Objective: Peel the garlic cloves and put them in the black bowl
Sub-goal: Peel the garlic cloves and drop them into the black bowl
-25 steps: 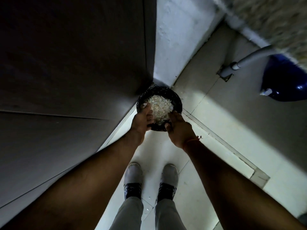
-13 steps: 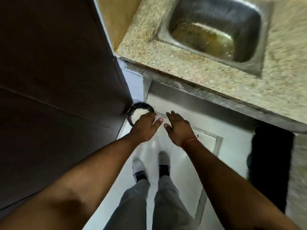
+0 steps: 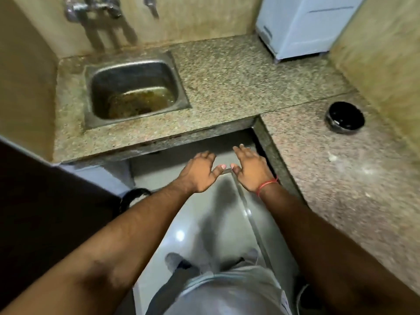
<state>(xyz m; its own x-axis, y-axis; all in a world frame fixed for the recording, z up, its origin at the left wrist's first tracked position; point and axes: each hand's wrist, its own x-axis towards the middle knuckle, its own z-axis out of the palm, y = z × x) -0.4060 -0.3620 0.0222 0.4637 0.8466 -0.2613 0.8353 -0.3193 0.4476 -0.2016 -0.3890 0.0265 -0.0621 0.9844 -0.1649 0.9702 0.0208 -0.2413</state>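
Both hands empty: left hand (image 3: pixel 200 172) and right hand (image 3: pixel 250 170) hover with fingers loosely spread over the floor. Black bowl (image 3: pixel 345 117) sits on granite counter (image 3: pixel 227 71), contents unclear. No garlic cloves visible; progress undeterminable

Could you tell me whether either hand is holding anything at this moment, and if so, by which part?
Nothing is held: the left hand and the right hand are both open and empty, fingers spread, above the floor.
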